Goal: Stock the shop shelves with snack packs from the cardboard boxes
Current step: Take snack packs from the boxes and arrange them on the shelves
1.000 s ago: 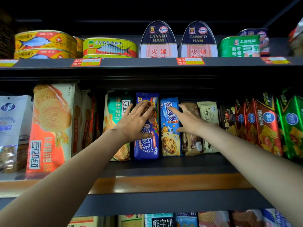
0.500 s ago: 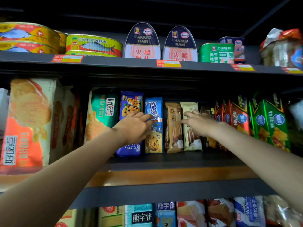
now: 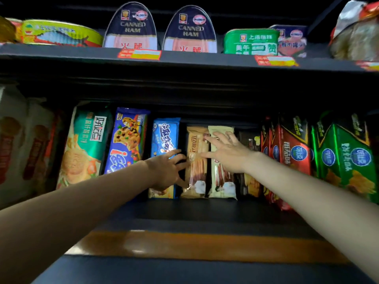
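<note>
Both hands slid right: left hand (image 3: 167, 171) spread on tan pack (image 3: 195, 160), right hand (image 3: 227, 152) flat, gripping nothing, on cream pack (image 3: 220, 181) beside it; light, crinkly, crushable—pinch edges w/ fingertips.

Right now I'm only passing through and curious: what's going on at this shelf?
A person is tidying upright snack packs on the dark middle shelf. The left hand, fingers spread, reaches between the light-blue cookie pack and the tan wafer pack. The right hand lies flat against the cream wafer pack. Neither hand grips anything. Canned ham tins stand on the shelf above.
</note>
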`<action>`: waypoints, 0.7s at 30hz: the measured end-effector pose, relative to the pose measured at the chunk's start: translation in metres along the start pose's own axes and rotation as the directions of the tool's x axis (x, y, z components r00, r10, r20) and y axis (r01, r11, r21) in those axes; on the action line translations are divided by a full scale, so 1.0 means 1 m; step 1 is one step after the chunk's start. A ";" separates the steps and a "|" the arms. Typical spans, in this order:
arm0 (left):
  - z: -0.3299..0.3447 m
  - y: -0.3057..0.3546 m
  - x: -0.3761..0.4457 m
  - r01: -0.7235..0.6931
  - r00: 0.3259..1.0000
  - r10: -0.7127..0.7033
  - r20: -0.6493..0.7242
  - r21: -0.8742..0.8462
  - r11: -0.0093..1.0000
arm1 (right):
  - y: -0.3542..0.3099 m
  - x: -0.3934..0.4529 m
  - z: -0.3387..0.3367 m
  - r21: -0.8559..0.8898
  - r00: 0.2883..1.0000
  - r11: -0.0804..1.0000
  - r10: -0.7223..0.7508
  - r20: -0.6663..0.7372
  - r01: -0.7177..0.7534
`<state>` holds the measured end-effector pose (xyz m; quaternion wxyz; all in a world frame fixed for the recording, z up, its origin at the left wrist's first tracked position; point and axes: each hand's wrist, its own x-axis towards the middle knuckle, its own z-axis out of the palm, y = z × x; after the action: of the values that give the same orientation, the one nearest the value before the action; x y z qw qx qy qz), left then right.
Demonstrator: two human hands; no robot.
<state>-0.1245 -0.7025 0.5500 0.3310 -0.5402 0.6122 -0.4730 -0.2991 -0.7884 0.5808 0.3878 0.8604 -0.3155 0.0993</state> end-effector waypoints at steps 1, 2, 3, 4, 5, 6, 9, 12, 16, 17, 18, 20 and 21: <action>-0.001 0.000 0.000 0.014 1.000 -0.014 0.000 -0.008 1.000 | 0.001 0.000 0.000 0.006 1.000 1.000 -0.002 -0.007 0.002; -0.002 0.000 -0.001 0.022 1.000 -0.022 0.000 -0.016 1.000 | 0.001 -0.001 0.000 0.006 1.000 1.000 -0.009 -0.016 0.009; -0.004 0.000 -0.003 0.027 1.000 -0.027 0.002 -0.026 0.999 | 0.002 -0.002 -0.001 0.004 0.999 1.000 -0.020 -0.029 0.020; -0.006 -0.001 -0.005 0.031 1.000 -0.030 0.008 -0.034 0.999 | 0.003 -0.003 -0.003 0.003 0.999 1.000 -0.031 -0.043 0.031; -0.010 -0.002 -0.008 0.034 0.999 -0.033 0.014 -0.042 0.999 | 0.004 -0.005 -0.005 0.008 0.998 0.999 -0.039 -0.059 0.040; -0.013 -0.003 -0.010 0.040 0.999 -0.040 0.012 -0.050 0.998 | 0.006 -0.007 -0.006 0.018 0.996 0.999 -0.042 -0.079 0.043; -0.020 -0.009 -0.022 0.096 0.995 -0.098 -0.013 -0.106 0.990 | 0.009 -0.020 -0.013 0.061 0.992 0.998 -0.004 -0.127 0.012; -0.030 -0.017 -0.041 0.192 0.978 -0.205 -0.028 -0.246 0.950 | 0.007 -0.044 -0.024 0.105 0.989 0.994 0.042 -0.142 -0.027; -0.037 -0.021 -0.077 0.231 0.949 -0.295 -0.106 -0.400 0.887 | -0.002 -0.086 -0.042 0.136 0.984 0.990 0.069 -0.162 -0.047; -0.035 -0.019 -0.086 0.231 0.945 -0.303 -0.120 -0.409 0.883 | -0.004 -0.097 -0.046 0.155 0.985 0.986 0.078 -0.155 -0.054; -0.033 -0.017 -0.094 0.235 0.938 -0.315 -0.141 -0.410 0.881 | -0.006 -0.106 -0.048 0.183 0.984 0.981 0.089 -0.152 -0.060; -0.032 -0.014 -0.105 0.243 0.933 -0.327 -0.151 -0.408 0.880 | -0.011 -0.112 -0.053 0.177 0.994 0.982 0.078 -0.081 -0.062; -0.034 -0.009 -0.109 0.240 0.941 -0.319 -0.114 -0.443 0.864 | -0.018 -0.112 -0.054 0.131 0.998 0.990 0.058 -0.013 -0.055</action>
<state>-0.1312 -0.5884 0.5581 0.0761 -0.6362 0.6426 -0.4201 -0.3710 -0.6875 0.5603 0.3303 0.8737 -0.3293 0.1379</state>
